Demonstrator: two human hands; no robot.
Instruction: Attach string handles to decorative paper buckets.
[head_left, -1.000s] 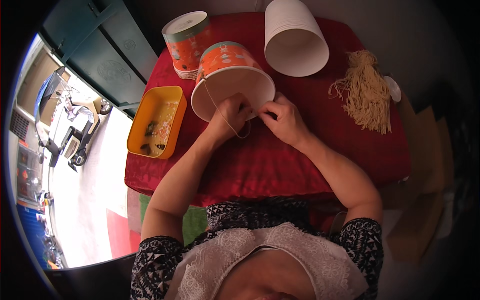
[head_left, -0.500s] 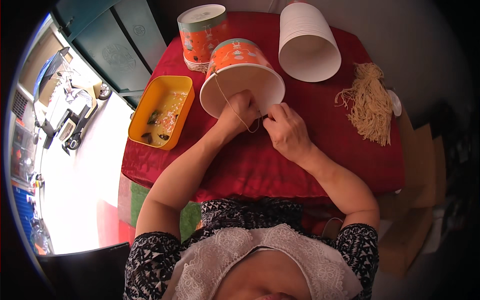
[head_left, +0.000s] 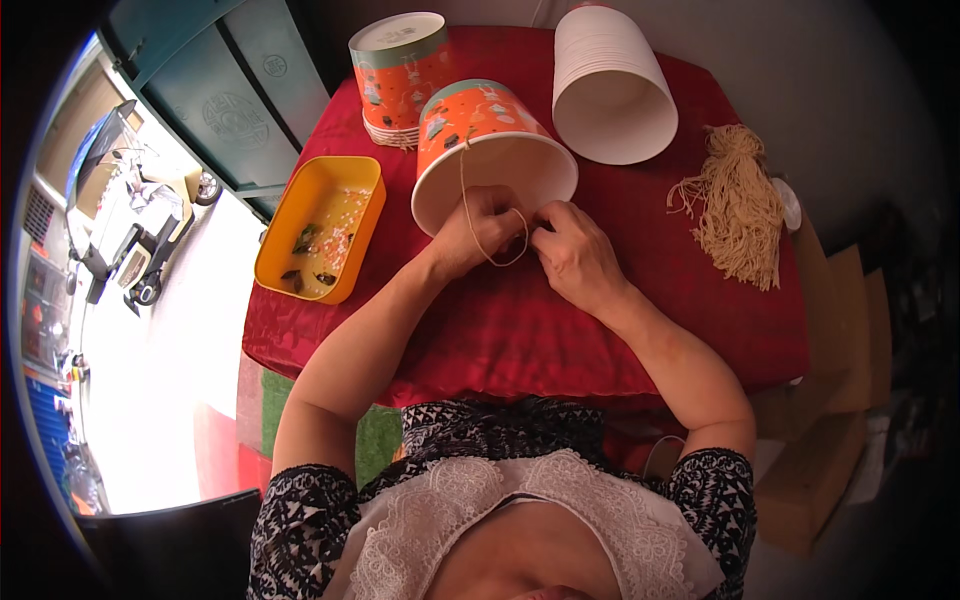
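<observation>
An orange paper bucket (head_left: 480, 108) with a green base band and white inside lies tilted on the table, its mouth facing me. My left hand (head_left: 480, 228) reaches into the mouth, fingers curled at the lower rim. Fingers pinched, my right hand (head_left: 578, 255) meets the rim from the right; what its fingertips hold is hidden. A thin beige cord (head_left: 463, 190) comes from the bucket's upper rim, hangs in a loop over my left hand and rises again between the two hands.
Upside down at the back left stands a stack of orange buckets (head_left: 402, 85). A nested stack of white buckets (head_left: 615, 110) lies at the back right. Beige cords (head_left: 738, 215) are bundled on the right. The yellow tray (head_left: 290, 215) on the red tablecloth (head_left: 600, 360) holds small bits.
The bucket has turned a little, carrying the cord's upper end to the right along the rim. Both hands have shifted slightly, and the cord loop hangs wider.
</observation>
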